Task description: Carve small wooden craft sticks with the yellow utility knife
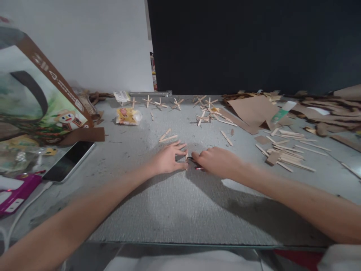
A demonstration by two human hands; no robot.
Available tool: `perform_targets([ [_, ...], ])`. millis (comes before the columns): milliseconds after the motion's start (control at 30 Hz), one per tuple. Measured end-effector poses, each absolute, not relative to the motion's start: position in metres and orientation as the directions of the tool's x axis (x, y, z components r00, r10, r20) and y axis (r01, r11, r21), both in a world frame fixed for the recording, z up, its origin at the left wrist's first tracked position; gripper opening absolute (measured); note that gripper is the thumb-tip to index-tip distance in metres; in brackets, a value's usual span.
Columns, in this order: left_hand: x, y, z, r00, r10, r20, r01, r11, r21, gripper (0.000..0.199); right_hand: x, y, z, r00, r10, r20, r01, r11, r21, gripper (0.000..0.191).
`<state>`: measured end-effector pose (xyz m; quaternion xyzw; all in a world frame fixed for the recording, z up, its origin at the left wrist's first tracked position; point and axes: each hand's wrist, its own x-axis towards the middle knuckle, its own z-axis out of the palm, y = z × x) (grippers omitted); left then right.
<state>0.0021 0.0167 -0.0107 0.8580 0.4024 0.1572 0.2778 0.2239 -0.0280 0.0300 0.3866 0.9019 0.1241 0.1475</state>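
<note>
My left hand (pixel 168 159) rests on the grey table with thumb and fingers at the two ends of a short wooden craft stick (pixel 186 157), pinning it down. Facing it, my right hand (pixel 216 161) is closed round a small tool (pixel 191 158) whose dark tip touches or nearly touches the stick. A bit of pink or red shows under the right fingers; the tool's kind is too hidden to name. Just beyond my left hand lie two sticks joined in a V (pixel 167 137). A loose stick (pixel 226 138) lies beyond my right hand.
Several star-shaped stick pieces (pixel 177 103) line the back. At right are a pile of craft sticks (pixel 290 150), a glue stick (pixel 283 112) and cardboard (pixel 251 109). A phone (pixel 70 161), pink device (pixel 21 194), yellow packet (pixel 128 116) and large box (pixel 42 82) stand left.
</note>
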Motion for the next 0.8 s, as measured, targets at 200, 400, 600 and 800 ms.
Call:
perform_targets([
  [200, 0.003, 0.016, -0.011, 0.641, 0.765, 0.058, 0.587, -0.538, 0.605, 0.057, 0.222, -0.018, 0.037, -0.655, 0.720, -0.228, 0.664, 0.693, 0.282, 0.022],
  [400, 0.004, 0.018, -0.010, 0.658, 0.749, 0.075, 0.566, -0.559, 0.606, 0.052, 0.217, -0.021, 0.041, -0.632, 0.735, -0.247, 0.680, 0.678, 0.278, 0.022],
  [600, 0.003, 0.016, -0.005, 0.672, 0.737, 0.075, 0.568, -0.577, 0.587, 0.051, 0.217, -0.026, 0.033, -0.624, 0.755, -0.201, 0.702, 0.654, 0.280, 0.025],
  [800, 0.003, 0.016, -0.008, 0.631, 0.772, 0.076, 0.594, -0.544, 0.592, 0.079, 0.217, -0.031, 0.027, -0.621, 0.766, -0.167, 0.704, 0.639, 0.309, 0.022],
])
